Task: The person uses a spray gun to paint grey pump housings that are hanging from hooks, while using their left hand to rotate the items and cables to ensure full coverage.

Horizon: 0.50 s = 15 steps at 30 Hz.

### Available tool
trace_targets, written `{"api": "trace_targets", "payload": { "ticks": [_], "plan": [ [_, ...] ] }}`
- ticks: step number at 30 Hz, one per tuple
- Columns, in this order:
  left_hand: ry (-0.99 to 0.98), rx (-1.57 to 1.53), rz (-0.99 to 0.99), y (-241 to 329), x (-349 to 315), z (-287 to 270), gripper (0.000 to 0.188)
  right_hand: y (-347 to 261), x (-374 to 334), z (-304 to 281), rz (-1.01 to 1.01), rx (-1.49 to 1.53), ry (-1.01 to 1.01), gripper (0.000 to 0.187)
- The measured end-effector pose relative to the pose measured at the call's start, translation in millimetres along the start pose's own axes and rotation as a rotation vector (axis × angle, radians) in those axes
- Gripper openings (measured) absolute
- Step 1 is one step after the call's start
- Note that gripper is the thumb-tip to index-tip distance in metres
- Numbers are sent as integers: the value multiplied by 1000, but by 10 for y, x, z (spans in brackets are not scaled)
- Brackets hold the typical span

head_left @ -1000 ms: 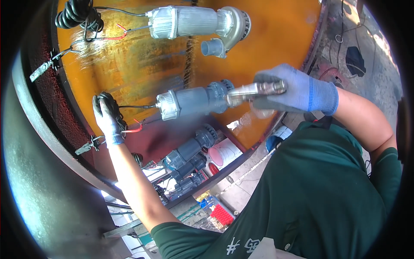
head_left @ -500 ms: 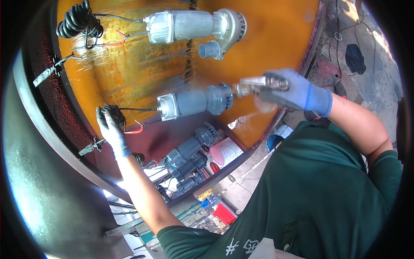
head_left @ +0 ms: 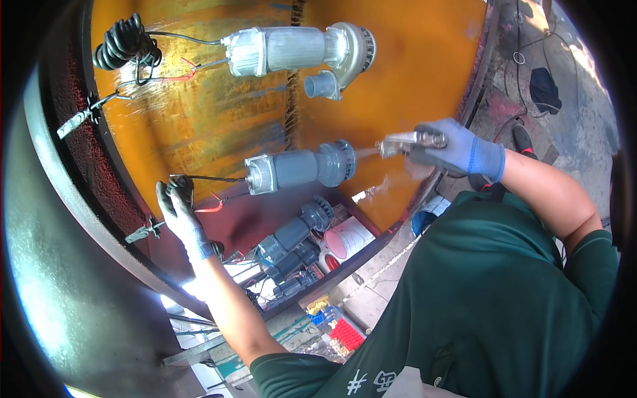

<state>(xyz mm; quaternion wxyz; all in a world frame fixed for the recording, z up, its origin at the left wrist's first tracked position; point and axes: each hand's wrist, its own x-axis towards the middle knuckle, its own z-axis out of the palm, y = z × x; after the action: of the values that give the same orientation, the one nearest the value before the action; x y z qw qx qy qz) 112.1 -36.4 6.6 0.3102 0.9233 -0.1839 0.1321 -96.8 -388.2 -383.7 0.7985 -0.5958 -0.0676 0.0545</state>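
Note:
In my gloved right hand [head_left: 454, 149] is a metal spray gun [head_left: 398, 142], its nozzle aimed left at a hanging submersible pump [head_left: 298, 169]. A faint mist lies between nozzle and pump. Dark grey paint coats the pump's middle and right end; its left end cap looks lighter. My gloved left hand [head_left: 179, 212] is closed around the pump's bundled black cable [head_left: 180, 187], beside a red-tipped wire [head_left: 211, 204]. Above hangs a bare silver pump [head_left: 288, 50] with a side outlet, its coiled black cable [head_left: 123, 43] to the left.
An orange, paint-stained panel [head_left: 411, 60] stands behind the pumps. Below it, several dark grey pumps [head_left: 285, 242] lie near a pinkish bucket [head_left: 345, 240]. Metal clamps [head_left: 76, 123] hang at the left rim. A parts box with red pieces [head_left: 345, 333] sits lower down.
The spray gun has drawn back slightly to the right from the pump's end. The mist over the pump has thinned. My left hand still has the cable; the whole view has shifted slightly.

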Motion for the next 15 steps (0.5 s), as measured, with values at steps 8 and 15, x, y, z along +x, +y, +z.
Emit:
{"api": "trace_targets", "payload": {
  "ticks": [8,15],
  "plan": [
    [65,95,75,-105,-161,-211,58,284,1,95,-96,-188,-147,26],
    [139,265,4,239,-498,-62,58,343,24,-55,-64,-147,-30,29]
  ]
}}
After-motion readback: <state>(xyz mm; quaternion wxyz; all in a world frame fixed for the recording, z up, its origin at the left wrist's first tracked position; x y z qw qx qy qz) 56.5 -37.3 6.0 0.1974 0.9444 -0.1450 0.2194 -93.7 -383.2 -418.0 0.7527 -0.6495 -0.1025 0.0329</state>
